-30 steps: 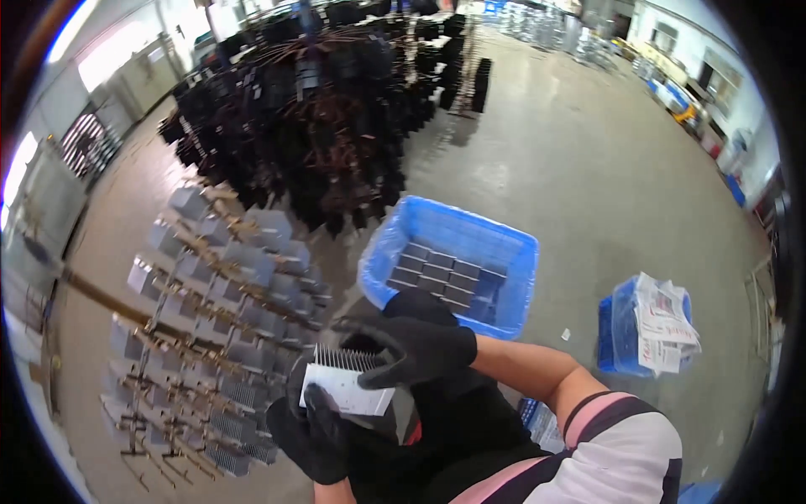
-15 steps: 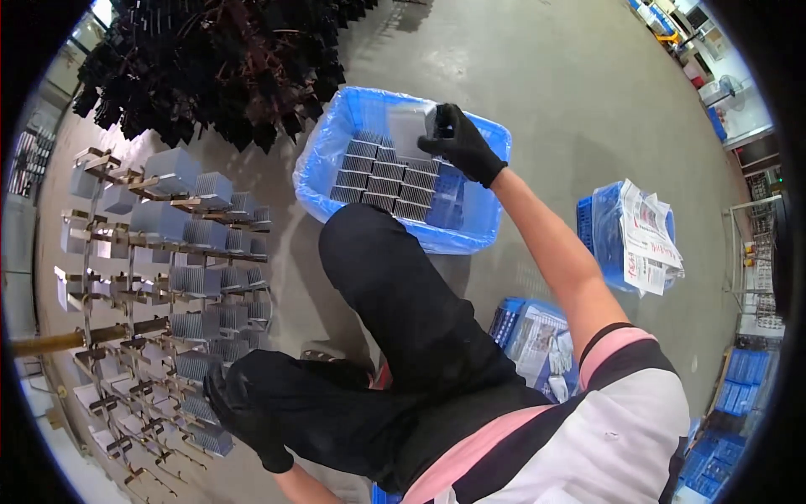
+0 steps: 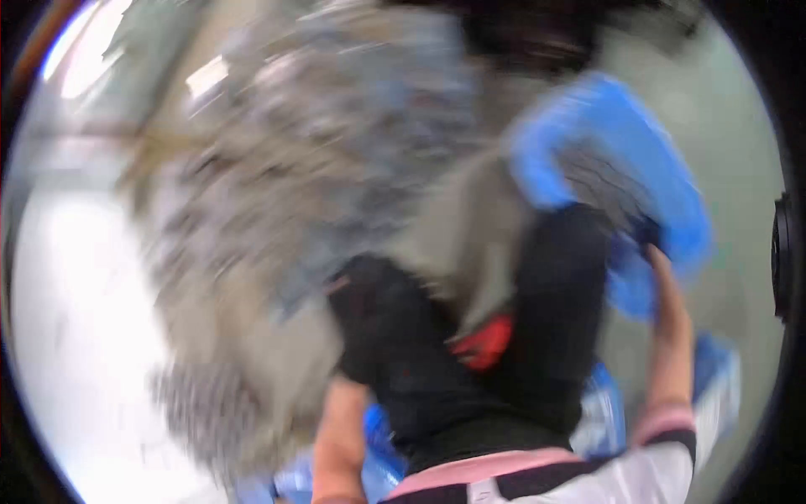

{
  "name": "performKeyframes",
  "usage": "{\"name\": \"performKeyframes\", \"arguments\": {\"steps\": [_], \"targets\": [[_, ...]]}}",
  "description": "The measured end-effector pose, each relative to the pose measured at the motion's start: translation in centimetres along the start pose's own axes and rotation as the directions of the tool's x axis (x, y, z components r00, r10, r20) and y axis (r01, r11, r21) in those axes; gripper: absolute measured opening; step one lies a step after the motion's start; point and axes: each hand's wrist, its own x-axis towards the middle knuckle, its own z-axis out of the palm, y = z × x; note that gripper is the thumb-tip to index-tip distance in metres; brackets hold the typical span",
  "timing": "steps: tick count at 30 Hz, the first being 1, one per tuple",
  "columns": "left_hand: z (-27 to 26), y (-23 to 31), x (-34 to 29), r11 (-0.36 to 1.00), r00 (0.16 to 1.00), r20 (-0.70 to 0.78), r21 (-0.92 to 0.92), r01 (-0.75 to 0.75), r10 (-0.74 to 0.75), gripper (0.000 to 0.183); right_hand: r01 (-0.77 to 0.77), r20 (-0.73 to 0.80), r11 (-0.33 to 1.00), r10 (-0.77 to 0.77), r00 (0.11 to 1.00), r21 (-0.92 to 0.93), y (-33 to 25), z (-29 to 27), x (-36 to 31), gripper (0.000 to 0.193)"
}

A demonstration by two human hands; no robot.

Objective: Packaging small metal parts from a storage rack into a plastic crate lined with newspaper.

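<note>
The whole view is smeared by motion. My right hand (image 3: 645, 232), in a black glove, is at the near edge of the grey plate stacks (image 3: 598, 178) inside a blue bin (image 3: 672, 172) lined with plastic. Its fingers are too blurred to read, and nothing can be made out in them. By my left thigh is my left hand (image 3: 356, 357), also gloved in black; it merges with the dark trousers, so its fingers do not show. To the left stands a rack (image 3: 319, 160) hung with grey plate-like parts, heavily blurred.
A large dark mass (image 3: 533, 29) lies at the far side, beyond the bin. Something red (image 3: 484, 343) shows between my legs. Other blue containers (image 3: 715, 370) stand at my right, and more blue items (image 3: 304, 475) lie at lower left.
The view has swung left, so the rack and bin sit farther right in the picture. My right hand has come from the bin's far side to its near part. My left hand has left the rack.
</note>
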Motion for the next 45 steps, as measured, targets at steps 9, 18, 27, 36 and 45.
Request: {"name": "performKeyframes", "arguments": {"steps": [9,18,27,36,45], "targets": [[0.4,2.2,2.1,0.926,0.743,-0.575,0.341,-0.162,0.342,0.014,0.497,0.608,0.772,-0.626,0.489,0.396,-34.5,38.3,5.8,0.05],[0.2,1.8,0.6,0.918,0.711,-0.625,0.39,-0.071,0.321,0.016,0.557,0.726,0.831,-0.394,0.564,0.019,-23.1,31.5,7.1,0.051],[0.2,1.4,0.5,0.927,0.637,-0.695,0.366,-0.087,0.334,0.017,0.467,0.567,0.744,-0.144,0.811,-0.478,-21.6,20.7,10.7,0.053],[0.7,-1.2,-0.1,0.963,0.507,-0.86,-0.081,-0.258,0.063,0.015,0.154,-0.136,0.737,-0.317,0.939,-0.658,-15.5,-4.4,14.0,0.04],[0.7,-11.3,-5.1,0.832,0.304,-0.795,-0.555,-0.014,-0.526,0.036,0.655,-0.238,0.688,-0.724,0.647,-0.313,-55.7,-0.5,1.5,0.031]]}}
